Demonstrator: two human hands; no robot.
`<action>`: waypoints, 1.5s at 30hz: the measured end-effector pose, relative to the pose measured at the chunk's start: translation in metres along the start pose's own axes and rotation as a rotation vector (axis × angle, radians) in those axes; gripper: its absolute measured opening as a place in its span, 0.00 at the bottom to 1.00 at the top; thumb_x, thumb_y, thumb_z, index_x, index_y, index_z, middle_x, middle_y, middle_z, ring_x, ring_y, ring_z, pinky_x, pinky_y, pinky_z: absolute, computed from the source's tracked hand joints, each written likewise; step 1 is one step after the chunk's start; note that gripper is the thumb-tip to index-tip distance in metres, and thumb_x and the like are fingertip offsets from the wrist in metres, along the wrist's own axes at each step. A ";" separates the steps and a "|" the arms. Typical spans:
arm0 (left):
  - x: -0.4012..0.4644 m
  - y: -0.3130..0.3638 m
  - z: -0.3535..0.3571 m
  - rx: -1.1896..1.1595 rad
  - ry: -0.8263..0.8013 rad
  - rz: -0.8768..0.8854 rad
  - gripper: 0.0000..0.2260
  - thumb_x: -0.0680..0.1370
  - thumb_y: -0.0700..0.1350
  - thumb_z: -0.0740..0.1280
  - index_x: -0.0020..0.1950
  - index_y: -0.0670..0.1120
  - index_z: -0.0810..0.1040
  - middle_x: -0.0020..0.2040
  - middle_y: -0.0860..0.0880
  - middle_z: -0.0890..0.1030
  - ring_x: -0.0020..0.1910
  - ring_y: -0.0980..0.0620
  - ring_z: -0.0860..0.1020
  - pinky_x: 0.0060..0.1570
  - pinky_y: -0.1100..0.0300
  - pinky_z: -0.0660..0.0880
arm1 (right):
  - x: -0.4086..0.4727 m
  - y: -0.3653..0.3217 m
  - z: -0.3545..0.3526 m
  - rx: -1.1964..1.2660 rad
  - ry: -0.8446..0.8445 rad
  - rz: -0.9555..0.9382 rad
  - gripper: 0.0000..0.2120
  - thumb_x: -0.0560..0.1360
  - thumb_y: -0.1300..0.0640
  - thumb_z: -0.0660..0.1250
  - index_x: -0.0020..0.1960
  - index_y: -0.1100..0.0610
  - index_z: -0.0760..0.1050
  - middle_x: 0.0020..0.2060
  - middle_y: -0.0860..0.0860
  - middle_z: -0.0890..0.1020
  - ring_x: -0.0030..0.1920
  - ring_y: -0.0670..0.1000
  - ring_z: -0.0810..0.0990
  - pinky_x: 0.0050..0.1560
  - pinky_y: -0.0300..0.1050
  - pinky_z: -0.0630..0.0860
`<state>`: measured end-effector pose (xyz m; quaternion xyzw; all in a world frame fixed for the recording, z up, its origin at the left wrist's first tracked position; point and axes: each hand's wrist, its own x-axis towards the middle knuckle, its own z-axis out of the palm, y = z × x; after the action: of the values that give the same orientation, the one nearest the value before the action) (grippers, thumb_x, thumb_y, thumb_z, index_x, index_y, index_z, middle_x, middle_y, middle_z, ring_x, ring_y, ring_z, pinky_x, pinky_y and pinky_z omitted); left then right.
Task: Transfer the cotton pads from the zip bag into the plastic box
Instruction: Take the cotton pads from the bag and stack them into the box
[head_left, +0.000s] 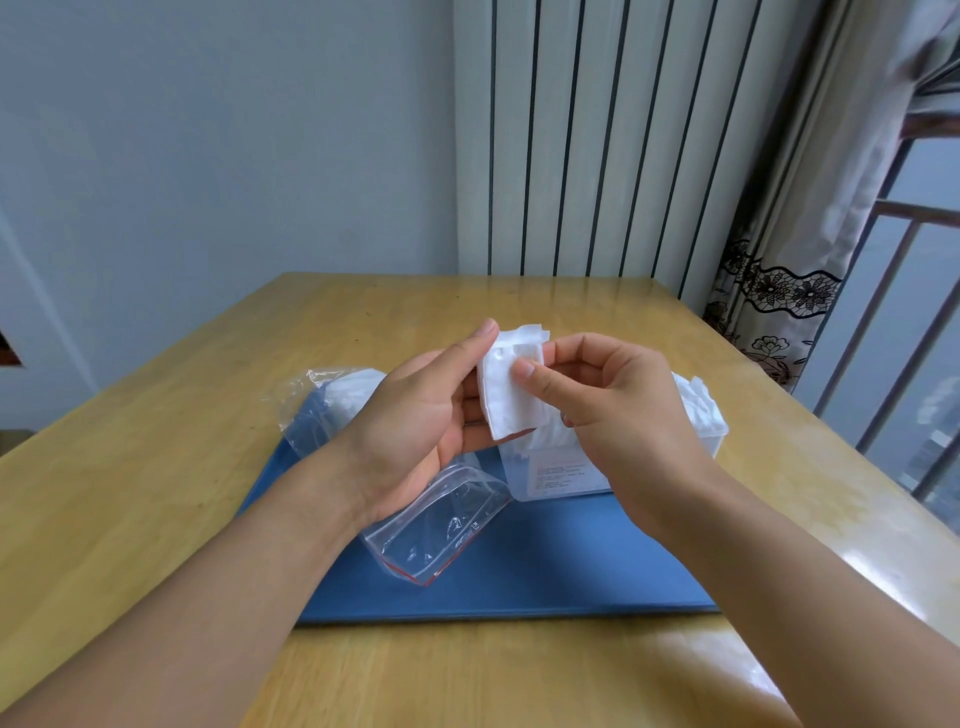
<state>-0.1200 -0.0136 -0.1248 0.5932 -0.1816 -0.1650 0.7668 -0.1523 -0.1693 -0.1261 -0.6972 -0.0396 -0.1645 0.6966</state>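
Observation:
A small stack of white cotton pads (508, 387) is held upright above the table between both hands. My left hand (423, 415) supports it from the left with thumb and fingers. My right hand (610, 400) pinches its right side with thumb on the front. Below the left hand lies a clear zip bag (441, 525) with a red seal line, looking empty. Behind the right hand stands the clear plastic box (558, 473), holding white pads (696, 402). A second clear bag with white pads (332, 402) lies at the left rear.
Everything rests on a blue mat (519, 577) on a wooden table (156, 493). A radiator (597, 135) and a curtain (779, 270) stand behind the table; a window railing (893, 291) is at the right.

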 end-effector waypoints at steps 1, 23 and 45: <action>0.000 -0.001 0.000 0.012 0.002 0.007 0.23 0.80 0.53 0.61 0.65 0.38 0.79 0.61 0.38 0.83 0.63 0.40 0.81 0.64 0.46 0.77 | 0.000 0.002 0.000 -0.026 0.010 -0.022 0.04 0.73 0.62 0.76 0.45 0.62 0.82 0.35 0.53 0.85 0.32 0.43 0.79 0.35 0.33 0.74; 0.003 0.004 -0.006 -0.076 0.111 -0.015 0.16 0.85 0.43 0.56 0.67 0.38 0.78 0.59 0.39 0.84 0.56 0.41 0.84 0.55 0.49 0.82 | 0.002 -0.011 -0.007 -0.231 -0.060 -0.324 0.10 0.69 0.59 0.81 0.36 0.49 0.81 0.34 0.41 0.79 0.34 0.43 0.72 0.37 0.38 0.68; -0.001 -0.002 -0.002 0.209 0.038 0.039 0.18 0.85 0.41 0.53 0.62 0.41 0.82 0.60 0.35 0.83 0.63 0.35 0.78 0.66 0.41 0.75 | 0.008 -0.011 -0.015 -0.205 -0.059 -0.117 0.17 0.67 0.62 0.81 0.54 0.56 0.84 0.39 0.54 0.87 0.37 0.46 0.84 0.41 0.38 0.81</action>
<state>-0.1198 -0.0119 -0.1272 0.6694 -0.1948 -0.1188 0.7070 -0.1499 -0.1853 -0.1139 -0.7659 -0.0836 -0.1872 0.6094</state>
